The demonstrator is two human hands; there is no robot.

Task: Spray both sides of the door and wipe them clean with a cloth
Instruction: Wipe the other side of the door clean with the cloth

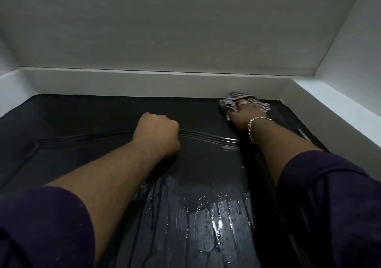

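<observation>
**Op:** Right hand (246,116) is up at the far right of the door (99,119), pressing a checked cloth (231,102) flat against the panel just below the top edge. Fingers lie over the cloth; I can't tell how tightly they curl into it. Ring on one finger, gold chain bracelet (254,128) on the wrist.

**Rev:** Left?

**Op:** Left hand (157,132) is a closed fist, holding nothing that I can see. It rests against the door near the middle, right on the raised moulding (208,136) that runs left to right across the panel.

**Rev:** Where's the cloth relative to the frame?

**Op:** Touching the door's top right corner area, its far edge up against the white lintel (144,82). Well apart from the left fist.

**Rev:** Door surface?

**Op:** Dark, glossy. Wet patch (208,212) in the near centre-right, below the moulding: beads and streaks running down toward me, with a bright glint. Far left of the panel looks dull, no shine.

**Rev:** Anything else?

**Op:** Dark purple sleeves (334,201) pushed up on both forearms. White walls on left and right, pale ceiling (185,24) above. Small pale strip at the door's right edge, too blurred to identify.
</observation>
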